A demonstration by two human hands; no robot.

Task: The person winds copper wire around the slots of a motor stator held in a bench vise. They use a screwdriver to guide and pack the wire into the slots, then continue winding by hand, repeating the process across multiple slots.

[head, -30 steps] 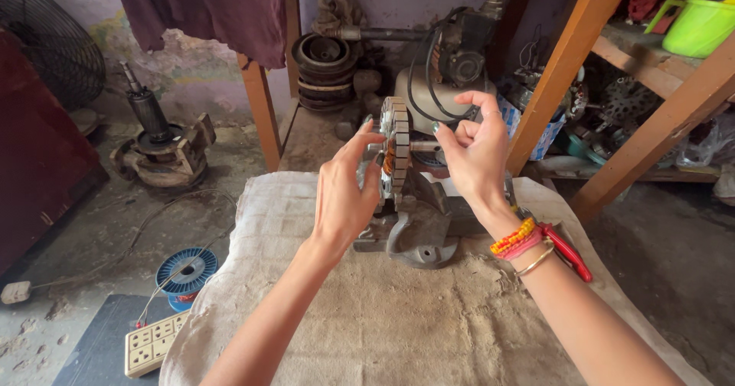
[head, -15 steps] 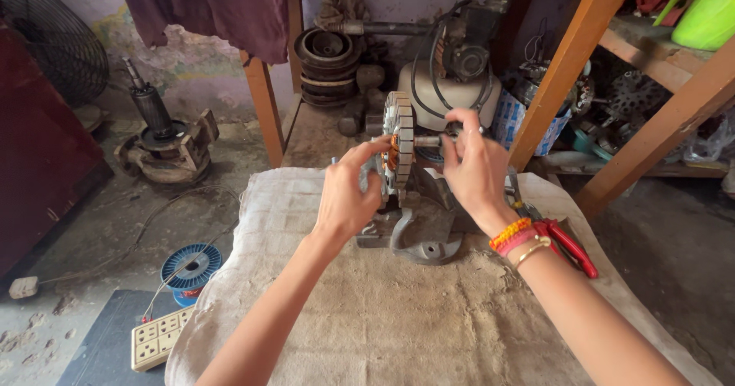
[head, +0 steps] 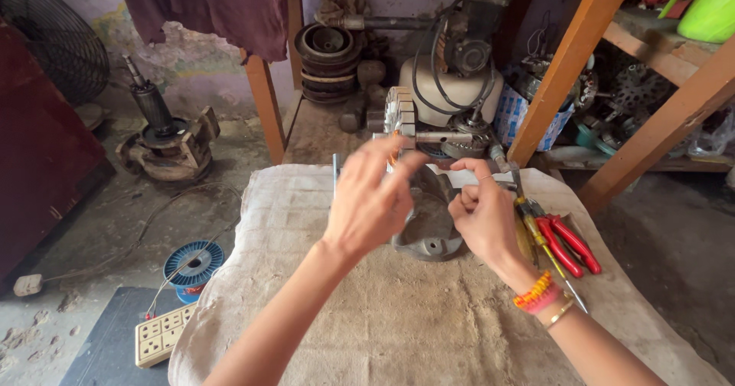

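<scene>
A slotted metal stator (head: 400,117) stands upright on a grey cast winding stand (head: 426,229), which rests on a burlap-covered table (head: 429,332). My left hand (head: 373,198) is blurred in front of the stand, fingers spread, just below the stator. Right of the stand, my right hand (head: 482,216) has its thumb and forefinger pinched together; what they pinch is too fine to see. Bracelets circle my right wrist.
Red-handled pliers (head: 570,242) and a screwdriver (head: 547,256) lie right of my right hand. Motor parts and a pump (head: 452,72) crowd the far side. A blue wire spool (head: 193,263) and a socket strip (head: 164,334) sit on the floor at left. Orange wooden posts (head: 570,57) rise at right.
Both hands have come down off the stator's sides. My left hand now moves in front of the stand and my right hand has dropped to its right side, fingers pinched.
</scene>
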